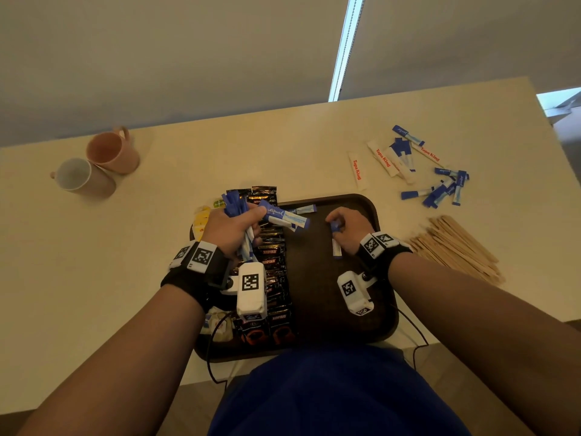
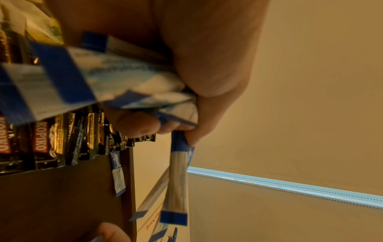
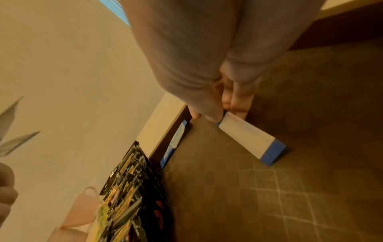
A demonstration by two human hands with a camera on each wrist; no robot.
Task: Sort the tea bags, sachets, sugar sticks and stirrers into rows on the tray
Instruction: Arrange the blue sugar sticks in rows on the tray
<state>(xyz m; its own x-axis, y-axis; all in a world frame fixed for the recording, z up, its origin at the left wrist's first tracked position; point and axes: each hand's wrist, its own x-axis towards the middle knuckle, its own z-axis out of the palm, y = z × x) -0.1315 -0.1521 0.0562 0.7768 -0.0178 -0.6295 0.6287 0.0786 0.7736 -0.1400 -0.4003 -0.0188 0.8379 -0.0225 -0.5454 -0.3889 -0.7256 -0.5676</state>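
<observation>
Blue-and-white sugar stick (image 1: 335, 239) pinched in right hand (image 1: 349, 229), low over bare tray (image 1: 361, 199) floor. Left hand (image 1: 231, 228) clutches bundle of sticks (image 1: 284, 215). Best laid flat, parallel to coffee sachets (image 1: 275, 272), just beside. More sticks (image 1: 440, 187) and stirrers (image 1: 456, 247) wait on table (image 1: 251, 152).

tea bags (image 1: 220, 329) mostly hidden under left wrist camera, sachet row (image 1: 276, 272) partly covered (labels blurred), stirrer count unreadable
</observation>
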